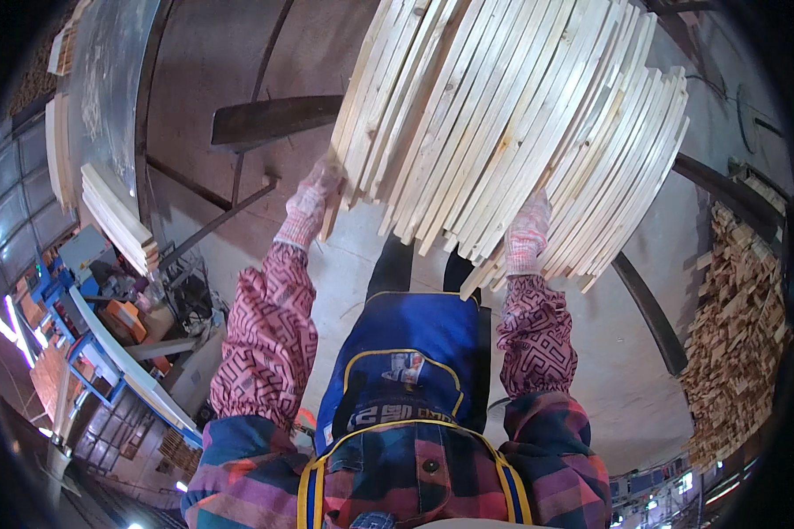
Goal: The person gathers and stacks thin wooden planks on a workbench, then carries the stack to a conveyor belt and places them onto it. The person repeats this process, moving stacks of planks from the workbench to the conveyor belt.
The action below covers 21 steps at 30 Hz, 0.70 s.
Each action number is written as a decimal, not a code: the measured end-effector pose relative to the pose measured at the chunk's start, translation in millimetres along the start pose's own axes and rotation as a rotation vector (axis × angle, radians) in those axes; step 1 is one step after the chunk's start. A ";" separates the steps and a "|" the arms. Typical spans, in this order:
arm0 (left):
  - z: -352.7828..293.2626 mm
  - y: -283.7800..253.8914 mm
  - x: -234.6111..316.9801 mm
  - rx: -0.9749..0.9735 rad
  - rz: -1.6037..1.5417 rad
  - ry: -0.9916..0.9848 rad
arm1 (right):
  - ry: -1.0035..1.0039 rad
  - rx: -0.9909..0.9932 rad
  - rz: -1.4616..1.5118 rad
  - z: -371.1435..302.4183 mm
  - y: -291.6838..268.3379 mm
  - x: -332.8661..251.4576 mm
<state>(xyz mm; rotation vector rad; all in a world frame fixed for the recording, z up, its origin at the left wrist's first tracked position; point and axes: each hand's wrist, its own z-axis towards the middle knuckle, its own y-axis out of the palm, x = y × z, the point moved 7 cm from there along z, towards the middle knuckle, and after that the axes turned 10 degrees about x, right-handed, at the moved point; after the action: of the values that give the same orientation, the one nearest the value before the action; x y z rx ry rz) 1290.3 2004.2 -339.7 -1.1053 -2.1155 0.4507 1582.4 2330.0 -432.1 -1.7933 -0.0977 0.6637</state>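
A wide row of pale wooden strips (pixel 485 132) lies side by side in front of me, with uneven near ends. My left hand (pixel 316 192), in a white and reddish knit glove, is closed at the near end of the leftmost strip; its fingertips are partly hidden. Over the near ends on the right, my right hand (pixel 528 231) in a matching glove has its fingers closed on some strips. One strip juts out toward me just left of that hand. Patterned pink sleeve covers reach up both forearms.
Dark metal bars (pixel 278 121) stick out on both sides of the strips. A large heap of wood pieces (pixel 739 344) stands at the right. At the left are a metal-topped table (pixel 106 97) with stacked boards (pixel 116 219) and a blue-framed machine (pixel 123 353).
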 end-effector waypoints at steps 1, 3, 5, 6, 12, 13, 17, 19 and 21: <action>-18.7 2.0 20.3 -0.035 -0.061 -0.072 | 0.038 0.023 0.304 4.5 3.0 6.9; -28.1 5.4 9.9 -0.130 -0.242 -0.036 | -0.024 -0.030 0.344 14.3 -3.7 10.6; -51.6 19.4 5.6 -0.200 -0.319 0.024 | -0.164 -0.137 0.071 34.1 -46.2 -4.0; -67.7 29.3 15.4 -0.229 -0.294 0.084 | -0.175 -0.174 0.054 41.7 -74.8 -11.5; -17.7 60.4 31.5 -0.178 0.014 0.396 | -0.328 -0.379 -0.454 82.3 -94.0 15.1; -1.8 54.4 42.5 -0.161 -0.197 0.459 | -0.336 -0.235 -0.318 91.7 -117.1 -5.6; 47.4 54.4 138.5 0.100 -0.295 0.585 | -0.200 0.210 0.159 142.5 -157.7 -34.4; 48.2 69.5 158.6 0.256 -0.556 0.629 | -0.342 0.442 -0.419 147.2 -150.6 -44.6; 29.3 76.0 189.7 0.200 -0.393 0.559 | -0.636 0.709 -1.822 128.6 -107.2 -19.7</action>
<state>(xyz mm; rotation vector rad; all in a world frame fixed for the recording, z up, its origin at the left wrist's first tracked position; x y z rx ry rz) 1238.5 2203.5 -324.4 -0.5874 -1.6852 0.1352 1532.1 2468.4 -350.2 -0.2625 -1.4795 -0.1659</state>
